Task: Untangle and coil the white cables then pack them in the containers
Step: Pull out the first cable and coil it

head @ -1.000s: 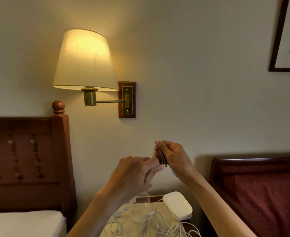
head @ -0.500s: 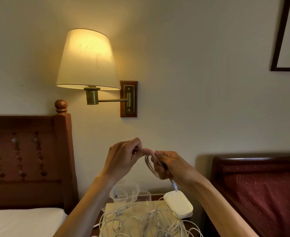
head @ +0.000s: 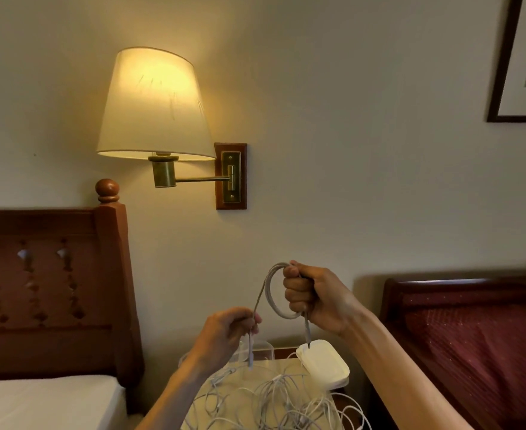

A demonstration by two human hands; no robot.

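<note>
Right hand [head: 312, 297] raised above the table [head: 255, 372], fingers curled tight round a cable [head: 269, 293], gripping a small coil of it whose loop stands out to the left of the fist. One end of that cable hanging straight down from under the fist, tip just above a white lid [head: 325, 361]. Left hand [head: 224, 332] lower and to the left, thumb and fingers pinching the cable's other run, plug end dangling below the fingers. Cable stretched slantwise between the two hands, from the top of the coil down to the left pinch.

Below the hands, on the table, a loose tangle [head: 274, 401] of white cables spread across most of the top, some strands trailing over the right edge. White lid lying toward the table's back right corner. Clear container [head: 263, 349] at the back of the table, partly hidden behind the left hand; contents not to be made out.

Wooden headboard [head: 53, 287] and white mattress [head: 44, 398] to the left. Red bed [head: 478, 346] with dark wooden frame to the right. Lit lamp [head: 153, 103] on the wall above, on a brass arm. Corner of a framed picture [head: 522, 63] at upper right.
</note>
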